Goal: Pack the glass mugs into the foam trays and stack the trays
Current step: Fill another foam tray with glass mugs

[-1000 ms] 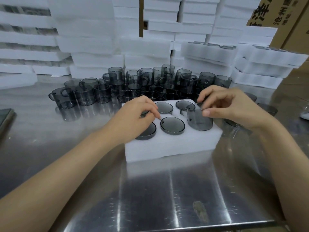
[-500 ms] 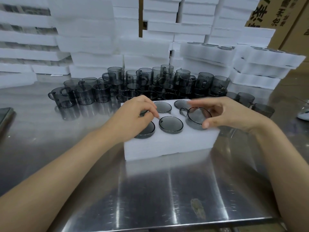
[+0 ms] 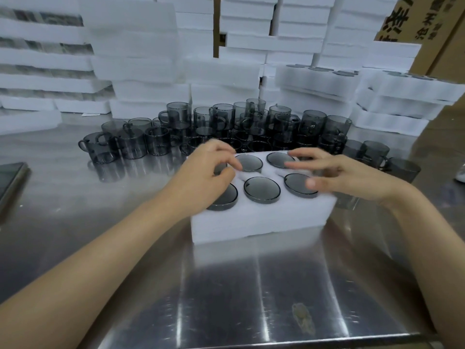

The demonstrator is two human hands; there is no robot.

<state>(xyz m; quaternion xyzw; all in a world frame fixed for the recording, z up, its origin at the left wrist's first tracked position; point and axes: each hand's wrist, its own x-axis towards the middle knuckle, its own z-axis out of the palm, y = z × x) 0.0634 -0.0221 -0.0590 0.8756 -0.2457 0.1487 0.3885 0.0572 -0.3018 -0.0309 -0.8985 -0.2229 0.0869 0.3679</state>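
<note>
Six mugs (image 3: 261, 188) fill the foam tray (image 3: 259, 222). The right hand (image 3: 347, 177) lies flat, fingers spread, over the tray's right side. The left hand (image 3: 206, 172) curls its fingers over the back-left mug, grip unclear. Seating looks finished to me; next, lift the tray onto the stack (image 3: 392, 96) behind it.

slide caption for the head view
Left hand and right hand over a foam tray of seated glass mugs; loose mugs behind

Shiny steel table (image 3: 125, 248), a white foam tray (image 3: 261, 222) on it near the middle, many loose glass mugs (image 3: 226, 127) crowded just behind the tray, stacks of foam trays (image 3: 136, 46) along the far side, a dark flat device (image 3: 11, 177) at the left edge, a brownish stain (image 3: 303, 321) near the front edge
</note>
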